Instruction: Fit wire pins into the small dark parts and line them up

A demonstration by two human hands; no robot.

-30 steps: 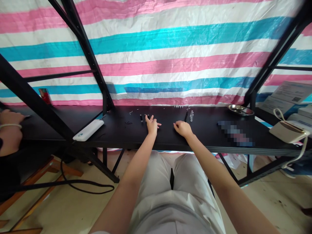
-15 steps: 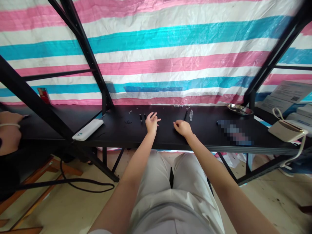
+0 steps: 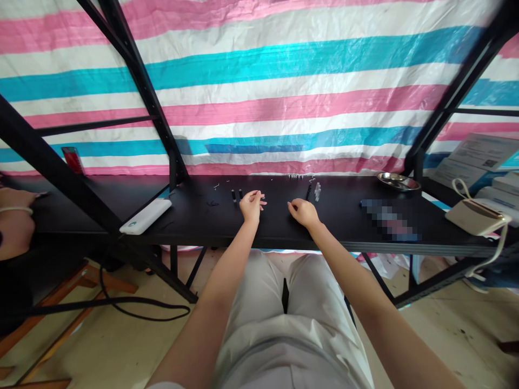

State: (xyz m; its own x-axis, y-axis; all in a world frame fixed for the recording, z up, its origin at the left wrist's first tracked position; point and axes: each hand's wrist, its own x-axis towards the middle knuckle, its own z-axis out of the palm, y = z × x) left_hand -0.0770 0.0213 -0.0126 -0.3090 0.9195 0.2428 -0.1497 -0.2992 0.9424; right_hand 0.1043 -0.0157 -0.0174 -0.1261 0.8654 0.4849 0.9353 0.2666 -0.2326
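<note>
Resting both hands on the black surface (image 3: 203,221), mid-sort of small parts, I judge. My left hand (image 3: 251,205) has fingers loosely curled, holding nothing I can make out; two short black caps (image 3: 237,195) lie just beside it, on its left. My right hand (image 3: 303,212) is curled shut, contents unclear; clear small pieces (image 3: 318,191) lie just beyond it. Next move calls for a fine pinch.
</note>
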